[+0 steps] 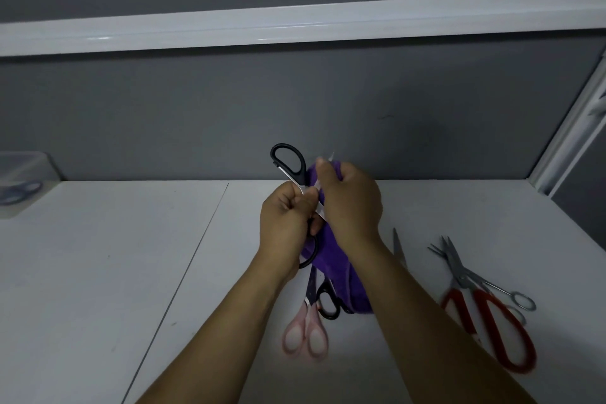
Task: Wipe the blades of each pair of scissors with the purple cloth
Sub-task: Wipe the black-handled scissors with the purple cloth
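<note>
Left hand (288,217) grips the black scissors (302,171); right hand (351,200) pinches the purple cloth (331,269) round their blade. 4 other pairs (308,318) lie near, seemingly undone.

On the table (98,272), a container (23,180) sits far left, overlapping scissors (465,279) lie right.

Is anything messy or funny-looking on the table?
A little. The small silver scissors lie crosswise on top of the red-handled scissors at the right. Another black pair on the table is partly hidden by the purple cloth, beside the pink scissors. Nothing looks spilled or broken.
</note>
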